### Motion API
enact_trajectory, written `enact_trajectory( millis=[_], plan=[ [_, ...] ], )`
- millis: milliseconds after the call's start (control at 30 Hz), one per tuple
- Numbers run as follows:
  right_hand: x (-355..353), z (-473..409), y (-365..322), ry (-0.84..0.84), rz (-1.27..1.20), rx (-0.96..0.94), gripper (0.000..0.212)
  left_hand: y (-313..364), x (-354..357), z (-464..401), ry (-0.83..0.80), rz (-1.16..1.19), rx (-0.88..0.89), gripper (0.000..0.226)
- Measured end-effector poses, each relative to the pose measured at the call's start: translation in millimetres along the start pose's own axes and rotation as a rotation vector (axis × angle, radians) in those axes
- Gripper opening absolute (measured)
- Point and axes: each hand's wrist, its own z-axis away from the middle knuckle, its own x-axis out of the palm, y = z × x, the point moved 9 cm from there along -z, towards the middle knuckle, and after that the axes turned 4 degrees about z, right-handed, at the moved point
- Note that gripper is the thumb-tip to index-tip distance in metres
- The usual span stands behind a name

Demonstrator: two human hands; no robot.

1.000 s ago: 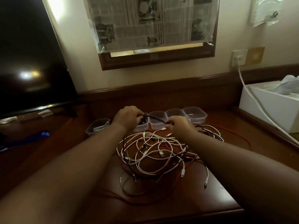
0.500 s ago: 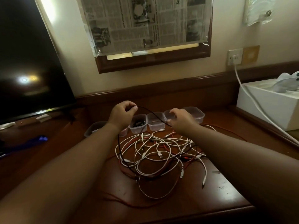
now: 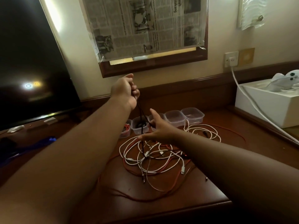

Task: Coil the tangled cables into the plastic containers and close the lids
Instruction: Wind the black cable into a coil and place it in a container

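A tangle of white, red and black cables (image 3: 155, 156) lies on the dark wooden desk (image 3: 202, 188). My left hand (image 3: 125, 90) is raised above the desk and grips a black cable (image 3: 142, 126) that hangs down into the tangle. Lower down, my right hand (image 3: 157, 128) has its fingers spread, with the black cable running past its fingers. Behind the tangle stands a row of clear plastic containers (image 3: 175, 118) without lids. One container (image 3: 140, 126) holds a coiled black cable and the leftmost one (image 3: 125, 130) holds a red cable.
A dark TV screen (image 3: 32, 62) fills the left. A white box (image 3: 267, 104) stands at the right, with a thick white power cord (image 3: 252, 102) running from a wall socket (image 3: 231, 59). The desk's front edge is near me. Small items lie under the TV.
My left hand has lifted the black cable well above the desk. My right hand has opened its fingers and dropped toward the tangle. The camera has tilted upward.
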Motion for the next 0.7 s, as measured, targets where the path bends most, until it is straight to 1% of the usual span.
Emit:
enact_trajectory(
  millis=[33,100,133,167,233,300,367,400,467,533,567,633,667,700],
  plan=[
    [1.1,-2.4,-1.2,0.044,0.064,0.005,0.097,0.0,4.5,4.2,0.003,0.029,0.001,0.026],
    [-4.9,-8.2,-4.8,0.156,0.162,-0.001,0.048,2.7,10.4,13.3,-0.001,0.023,0.033,0.025],
    [-10.1,-11.0,-3.2,0.201,0.161,0.018,0.030,5.4,12.6,17.5,-0.020,0.000,0.063,0.024],
    [-14.9,-12.4,-0.9,0.228,0.115,0.040,0.021,8.7,13.8,20.7,-0.051,-0.037,0.102,0.022],
    [-23.8,-12.3,-0.7,0.255,-0.045,0.059,0.016,11.1,11.6,26.4,-0.117,-0.191,0.179,0.021],
    [-36.2,-9.7,-6.3,0.306,-0.215,0.044,0.019,0.5,0.0,28.1,-0.131,-0.396,0.197,0.027],
    [-51.3,-7.4,-13.9,0.363,-0.314,0.037,0.021,-25.7,-17.1,27.6,-0.133,-0.590,0.139,0.036],
    [-59.0,-6.7,-16.9,0.390,-0.358,0.040,0.022,-43.0,-24.0,29.4,-0.162,-0.675,0.087,0.036],
    [-70.7,-6.7,-19.5,0.420,-0.503,0.041,0.021,-82.3,-32.3,38.9,-0.297,-0.785,-0.036,0.028],
    [-80.8,-4.6,-23.2,0.439,-0.600,0.030,0.021,-115.7,-36.9,53.9,-0.429,-0.818,-0.124,0.024],
    [-85.7,-3.5,-24.5,0.452,-0.622,0.021,0.020,-127.5,-38.3,58.8,-0.477,-0.852,-0.114,0.022],
    [-94.3,-2.9,-26.6,0.481,-0.662,-0.007,0.021,-143.5,-40.3,63.4,-0.558,-1.019,-0.019,0.014],
    [-98.2,-2.4,-27.5,0.494,-0.682,-0.021,0.021,-147.8,-41.6,64.0,-0.582,-1.091,0.030,0.011],
    [-101.7,-2.2,-28.5,0.506,-0.713,-0.041,0.022,-149.4,-45.3,60.6,-0.572,-1.135,0.066,0.012]
  ],
)
